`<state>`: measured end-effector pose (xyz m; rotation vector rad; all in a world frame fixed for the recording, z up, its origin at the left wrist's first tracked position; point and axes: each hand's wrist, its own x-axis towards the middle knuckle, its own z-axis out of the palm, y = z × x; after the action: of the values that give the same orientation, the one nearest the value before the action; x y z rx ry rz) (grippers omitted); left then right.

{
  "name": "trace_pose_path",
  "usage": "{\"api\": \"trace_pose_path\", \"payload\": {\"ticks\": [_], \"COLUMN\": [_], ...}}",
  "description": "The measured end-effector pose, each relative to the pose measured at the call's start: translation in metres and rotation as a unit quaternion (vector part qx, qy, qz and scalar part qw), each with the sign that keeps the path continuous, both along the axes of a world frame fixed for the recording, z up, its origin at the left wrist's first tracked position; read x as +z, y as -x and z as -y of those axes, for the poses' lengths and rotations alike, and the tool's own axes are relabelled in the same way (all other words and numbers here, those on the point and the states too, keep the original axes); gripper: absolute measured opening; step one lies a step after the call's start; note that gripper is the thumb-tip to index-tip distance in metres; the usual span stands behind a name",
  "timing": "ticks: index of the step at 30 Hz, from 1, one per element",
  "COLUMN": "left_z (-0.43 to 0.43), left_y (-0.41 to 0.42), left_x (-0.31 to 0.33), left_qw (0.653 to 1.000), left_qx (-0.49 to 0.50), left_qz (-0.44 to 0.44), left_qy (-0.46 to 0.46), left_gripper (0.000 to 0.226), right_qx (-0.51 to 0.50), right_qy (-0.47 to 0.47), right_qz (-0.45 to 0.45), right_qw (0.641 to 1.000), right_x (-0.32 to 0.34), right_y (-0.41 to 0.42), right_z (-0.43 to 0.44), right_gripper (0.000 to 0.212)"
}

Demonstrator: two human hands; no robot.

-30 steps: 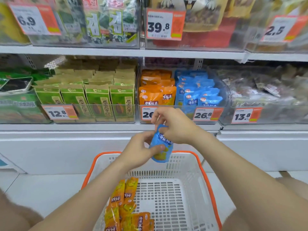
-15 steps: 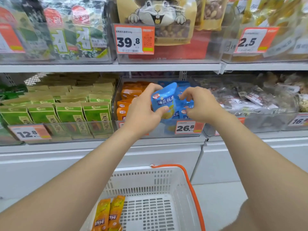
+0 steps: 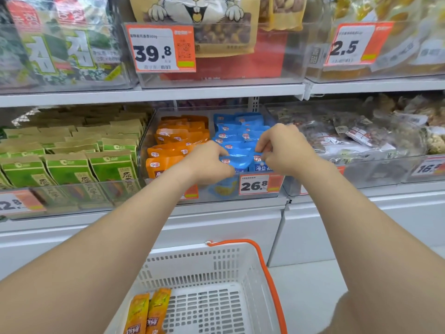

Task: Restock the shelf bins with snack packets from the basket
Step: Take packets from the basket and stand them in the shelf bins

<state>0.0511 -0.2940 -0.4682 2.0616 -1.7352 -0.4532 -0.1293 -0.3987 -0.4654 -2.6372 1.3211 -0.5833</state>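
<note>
Hands at the shelf: my left hand [image 3: 209, 165] grips a blue packet [image 3: 238, 160] at the front of the clear bin [image 3: 204, 107], fingers curled round its left edge. My right hand [image 3: 286, 150], fingers bent, pinches the tops of the blue packets [image 3: 243, 127] just beside it; which one, I cannot tell. Orange packets [image 3: 178, 143] fill the bin's left half. A 26.8 price tag [image 3: 254, 185] hangs on the bin's front. Below, the white basket [image 3: 204, 259] with its orange handle holds two orange sachets [image 3: 148, 312].
</note>
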Motion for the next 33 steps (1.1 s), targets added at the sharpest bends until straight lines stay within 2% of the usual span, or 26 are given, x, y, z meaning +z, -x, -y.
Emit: {"api": "trace_pose_path", "payload": {"ticks": [3, 5, 7, 10, 12, 20, 26, 30, 33], "left_z": [0.004, 0.004, 0.005, 0.006, 0.007, 0.011, 0.011, 0.012, 0.013], "left_y": [0.002, 0.003, 0.004, 0.005, 0.004, 0.008, -0.005, 0.008, 0.015], "left_x": [-0.009, -0.014, -0.017, -0.018, -0.017, -0.011, -0.004, -0.012, -0.023], "left_qw": [1.000, 0.998, 0.993, 0.990, 0.990, 0.992, 0.992, 0.992, 0.991], "left_qx": [0.013, 0.024, 0.023, 0.011, 0.011, -0.006, 0.006, 0.000, 0.015], "left_qz": [-0.002, 0.047, 0.083, 0.101, 0.098, 0.073, 0.034, 0.065, 0.070], "left_qy": [0.006, 0.046, 0.085, 0.096, 0.105, 0.100, 0.120, 0.109, 0.111], "left_gripper": [0.027, 0.031, 0.028, 0.018, 0.007, 0.012, 0.005, 0.003, 0.002], "right_qx": [-0.005, -0.002, 0.000, 0.004, 0.008, 0.036, 0.021, 0.011, 0.021], "right_qy": [-0.011, -0.014, -0.011, -0.008, -0.005, -0.017, -0.004, -0.009, 0.003], "right_qz": [-0.001, -0.007, -0.011, -0.019, -0.016, -0.037, -0.070, -0.061, -0.057], "right_qw": [1.000, 1.000, 1.000, 1.000, 1.000, 0.999, 0.997, 0.998, 0.998], "right_x": [0.000, -0.001, -0.002, -0.002, -0.002, 0.001, -0.001, -0.004, -0.003], "right_y": [-0.001, -0.002, -0.002, -0.001, -0.001, -0.007, -0.006, -0.009, -0.009], "right_z": [-0.002, -0.004, -0.004, -0.004, -0.005, -0.010, -0.008, -0.005, -0.003], "right_gripper": [0.032, 0.031, 0.031, 0.032, 0.032, 0.023, 0.030, 0.033, 0.046]}}
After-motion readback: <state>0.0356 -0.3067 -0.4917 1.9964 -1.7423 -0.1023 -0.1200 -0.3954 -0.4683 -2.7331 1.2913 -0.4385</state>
